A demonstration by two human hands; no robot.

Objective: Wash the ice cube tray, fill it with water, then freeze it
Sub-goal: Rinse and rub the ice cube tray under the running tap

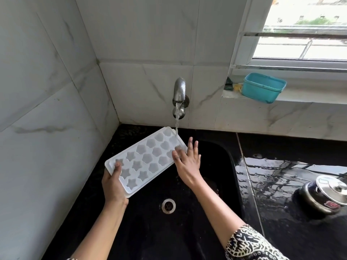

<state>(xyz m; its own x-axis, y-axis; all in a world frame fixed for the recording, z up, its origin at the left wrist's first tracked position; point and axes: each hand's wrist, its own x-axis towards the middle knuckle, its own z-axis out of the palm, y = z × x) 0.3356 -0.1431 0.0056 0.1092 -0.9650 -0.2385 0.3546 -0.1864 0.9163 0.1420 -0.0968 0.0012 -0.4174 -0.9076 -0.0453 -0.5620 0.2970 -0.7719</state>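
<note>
A white ice cube tray [144,160] with star-shaped cells is held tilted over the black sink [225,166]. Water runs from the metal wall tap [179,94] onto the tray's far end. My left hand [112,184] grips the tray's near end, thumb on top and fingers underneath. My right hand [187,160] lies with straight fingers on the tray's far right edge, touching the wet cells.
The sink drain [168,206] lies below the tray. A steel lidded pot [326,196] stands on the wet black counter at right. A teal plastic tub [262,87] sits on the window ledge. Tiled walls close in the left and back.
</note>
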